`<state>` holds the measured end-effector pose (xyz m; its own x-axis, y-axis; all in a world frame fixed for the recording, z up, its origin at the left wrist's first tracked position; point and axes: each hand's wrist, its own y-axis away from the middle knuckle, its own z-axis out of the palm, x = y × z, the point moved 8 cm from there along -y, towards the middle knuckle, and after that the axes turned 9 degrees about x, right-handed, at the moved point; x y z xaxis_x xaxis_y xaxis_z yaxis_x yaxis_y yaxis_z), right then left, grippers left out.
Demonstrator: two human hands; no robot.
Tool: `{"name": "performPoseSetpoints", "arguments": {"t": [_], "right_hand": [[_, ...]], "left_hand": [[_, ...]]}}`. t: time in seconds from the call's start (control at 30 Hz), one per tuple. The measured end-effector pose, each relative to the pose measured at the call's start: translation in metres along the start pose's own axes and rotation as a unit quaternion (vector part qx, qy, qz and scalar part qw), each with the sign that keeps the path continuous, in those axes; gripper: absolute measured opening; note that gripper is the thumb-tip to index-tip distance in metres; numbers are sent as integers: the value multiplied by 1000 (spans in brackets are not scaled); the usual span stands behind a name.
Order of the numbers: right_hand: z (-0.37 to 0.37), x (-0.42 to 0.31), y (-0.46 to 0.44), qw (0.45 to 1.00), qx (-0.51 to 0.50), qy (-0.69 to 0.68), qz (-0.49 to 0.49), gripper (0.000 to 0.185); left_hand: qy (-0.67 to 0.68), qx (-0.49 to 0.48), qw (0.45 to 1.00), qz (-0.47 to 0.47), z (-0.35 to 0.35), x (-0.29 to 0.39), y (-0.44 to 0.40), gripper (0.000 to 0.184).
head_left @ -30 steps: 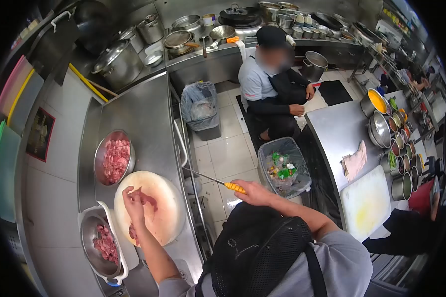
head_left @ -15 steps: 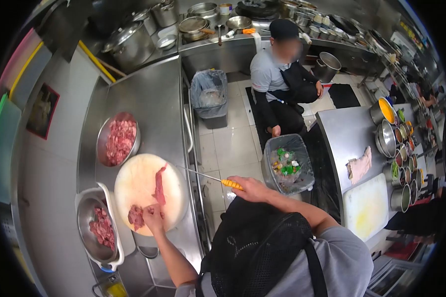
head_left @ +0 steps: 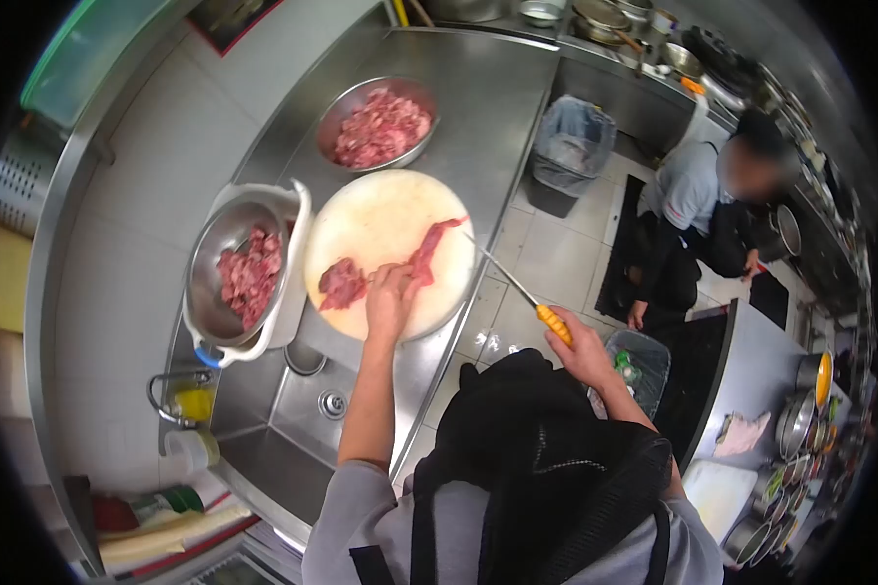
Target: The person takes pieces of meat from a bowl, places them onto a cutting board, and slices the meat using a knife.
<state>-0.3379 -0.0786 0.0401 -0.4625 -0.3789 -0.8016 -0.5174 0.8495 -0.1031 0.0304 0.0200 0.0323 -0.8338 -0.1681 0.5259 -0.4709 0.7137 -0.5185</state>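
Pale, round and flat, a cutting board (head_left: pixel 390 219) is lying by the right edge of the steel desk (head_left: pixel 478 97). The left hand (head_left: pixel 390 292) is touching a long meat strip (head_left: pixel 425 255) there, its fingers bent; whether they're pinching it, I can't tell. A darker meat piece (head_left: pixel 341 284) is lying just left. The right hand's (head_left: pixel 582 349) fingers are clamped on the yellow-handled knife (head_left: pixel 553 324), its tip pointing toward the board's right rim. One bowl of meat (head_left: pixel 421 152) is sitting beyond.
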Motion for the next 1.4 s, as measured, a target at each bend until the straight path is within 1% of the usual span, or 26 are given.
{"name": "performPoseSetpoints", "arguments": {"t": [0.03, 0.1, 0.17, 0.23, 0.27, 0.3, 0.33, 0.37, 0.4, 0.47, 0.6, 0.67, 0.7, 0.77, 0.8, 0.87, 1.0, 1.07, 1.1, 1.17, 1.2, 1.27, 1.3, 1.33, 1.37, 1.4], "right_hand": [[-1, -6, 0, 1000, -8, -3, -4, 47], [0, -3, 3, 997, -35, -6, 69, 46], [1, -7, 5, 997, -34, -11, 64, 45], [-1, -16, 3, 998, -30, -14, 59, 45], [0, -19, 2, 996, -47, -17, 79, 44], [3, -20, 2, 993, -64, -18, 99, 44], [7, -18, 1, 993, -64, -17, 99, 44], [12, -18, -2, 995, -57, -10, 77, 44], [14, -20, -4, 997, -48, -4, 54, 44], [18, -25, -9, 997, -55, -6, 51, 44], [27, -31, -14, 997, -66, -6, 41, 44], [28, -33, -13, 997, -70, -4, 44, 44], [28, -34, -14, 996, -72, -2, 48, 44], [26, -35, -14, 997, -65, -1, 49, 44], [26, -35, -11, 997, -64, 0, 52, 44], [28, -28, -7, 996, -62, -2, 64, 43], [28, -29, -7, 995, -67, -6, 71, 44], [28, -31, -7, 996, -65, -12, 61, 43], [29, -32, -9, 996, -64, -17, 54, 43], [30, -33, -10, 997, -60, -14, 52, 43], [30, -33, -9, 997, -58, -11, 51, 43], [30, -37, -10, 996, -65, -16, 54, 43], [30, -37, -10, 995, -75, -20, 58, 43], [31, -37, -10, 995, -74, -20, 58, 43], [31, -38, -10, 996, -71, -18, 41, 43], [31, -42, -11, 997, -68, -16, 25, 43]], "left_hand": [[13, -2, 1000, -9, -3, 2, 1, 23], [26, -6, 999, -19, -10, 1, 3, 22], [86, -37, 982, -161, -7, -22, 10, 27], [73, -29, 987, -138, -7, -34, 13, 30], [61, -21, 991, -114, -7, -37, 14, 32], [62, -21, 991, -116, -8, -34, 12, 32], [57, 0, 996, -62, -10, -23, 7, 34], [52, 21, 998, -9, -13, -10, 3, 36], [54, 23, 998, -11, -15, -3, -1, 36], [21, -55, 997, 43, -4, 17, -5, 40], [-2, -81, 996, 20, 19, 0, -9, 46], [34, -9, 999, 0, 4, 8, -19, 40], [34, -7, 999, 3, 3, 7, -18, 40], [-93, 12, 995, -29, 0, -5, -6, 37], [-91, 9, 995, -26, 3, -3, -3, 37], [-98, 3, 993, -60, 11, -4, 6, 32], [-106, 29, 993, -54, 28, -4, -3, 27], [-104, 39, 994, -24, 37, -7, -6, 17], [-103, 43, 994, -22, 36, -7, -10, 17], [26, 20, 996, -85, 32, -17, -5, 12], [25, 19, 996, -84, 28, -15, -3, 12], [73, 16, 987, -143, 21, -17, -3, 10], [73, 18, 987, -141, 17, -14, -5, 10], [74, 15, 983, -168, 14, -15, -2, 11], [74, 13, 978, -195, 11, -17, 0, 12], [74, 13, 978, -195, 11, -22, 4, 12]]}}
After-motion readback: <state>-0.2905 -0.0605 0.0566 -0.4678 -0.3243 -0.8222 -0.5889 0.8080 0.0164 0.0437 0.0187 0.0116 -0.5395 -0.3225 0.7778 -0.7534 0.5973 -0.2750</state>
